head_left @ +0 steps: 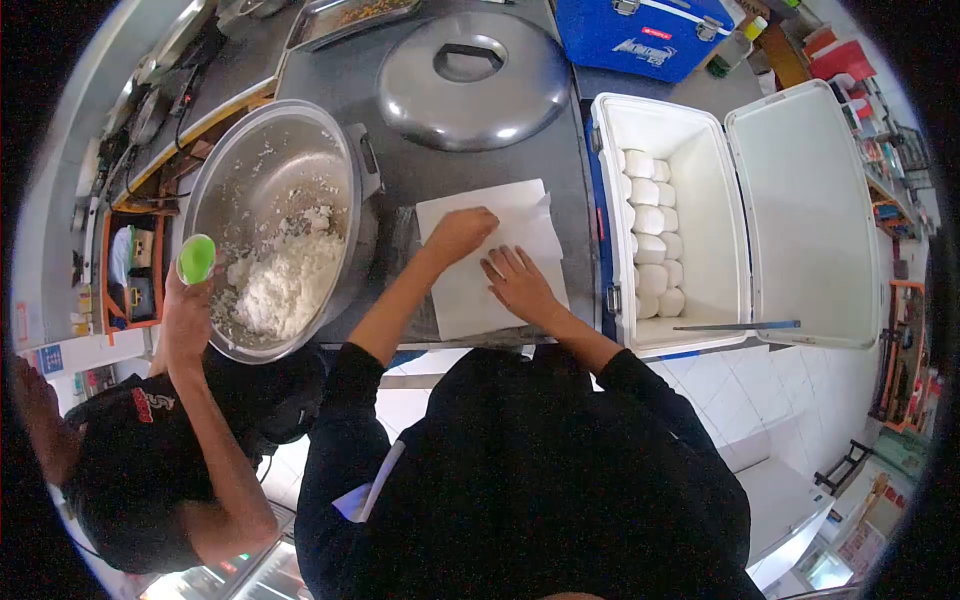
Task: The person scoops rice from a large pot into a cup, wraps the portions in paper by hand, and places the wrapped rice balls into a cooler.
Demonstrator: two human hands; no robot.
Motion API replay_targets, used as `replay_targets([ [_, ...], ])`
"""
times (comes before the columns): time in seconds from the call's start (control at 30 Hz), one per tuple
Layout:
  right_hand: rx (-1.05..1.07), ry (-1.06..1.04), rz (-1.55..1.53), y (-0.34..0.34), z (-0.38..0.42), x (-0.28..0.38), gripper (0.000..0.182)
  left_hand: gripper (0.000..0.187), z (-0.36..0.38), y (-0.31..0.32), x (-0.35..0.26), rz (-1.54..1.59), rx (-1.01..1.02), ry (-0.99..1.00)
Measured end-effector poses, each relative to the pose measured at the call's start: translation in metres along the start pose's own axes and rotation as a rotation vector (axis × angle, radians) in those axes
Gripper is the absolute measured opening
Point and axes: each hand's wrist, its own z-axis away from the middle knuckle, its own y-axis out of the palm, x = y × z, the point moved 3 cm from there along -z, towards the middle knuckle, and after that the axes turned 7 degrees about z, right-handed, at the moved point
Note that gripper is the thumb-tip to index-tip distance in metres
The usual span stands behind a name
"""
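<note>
A co-worker's hand point(188, 318) is raised well to the left of the left hand, closed around a green cup point(196, 258) at the rim of a large metal pot point(250, 150) holding cooked rice point(285, 285).

The left hand point(458, 235) is laid on a white paper sheet point(520, 205), fingers curled loosely inward; nothing is gripped. The right hand point(520, 283) is pressed flat just to the right of and below it, fingers spread, nothing held. The sheet is spread on the dark counter point(400, 175) directly beneath both hands.

For a clean result, the sheet should be held flat under the open right palm while creases are smoothed outward with the left, and its edges kept away from the pot.

The long axis of the sheet appears to run away from the wearer, tilted slightly, with one corner pointed towards the pot lid point(472, 80) beyond the hands.

To the right of the right hand, an open white cooler point(740, 300) is stocked with white wrapped packets point(650, 245).
</note>
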Motion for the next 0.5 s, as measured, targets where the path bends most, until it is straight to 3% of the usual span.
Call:
replay_targets([
  [0.07,0.015,-0.038,-0.017,0.006,0.002,-0.008,0.048,0.024,0.016,0.016,-0.015,-0.118,0.083,-0.023],
  [0.17,-0.077,-0.032,0.117,-0.006,0.006,-0.026,0.046,0.03,0.037,0.036,-0.023,-0.141,-0.094,-0.02],
  [0.3,-0.238,-0.049,0.336,-0.044,-0.026,-0.055,0.035,0.042,0.048,0.045,-0.039,-0.293,-0.123,0.032],
  [0.4,0.151,-0.243,0.217,-0.025,-0.035,-0.087,0.029,0.05,0.054,0.052,-0.047,-0.395,-0.133,0.048],
  [0.5,0.323,-0.34,0.309,-0.035,-0.021,-0.095,0.025,0.052,0.062,0.057,-0.058,-0.547,-0.152,0.057],
])
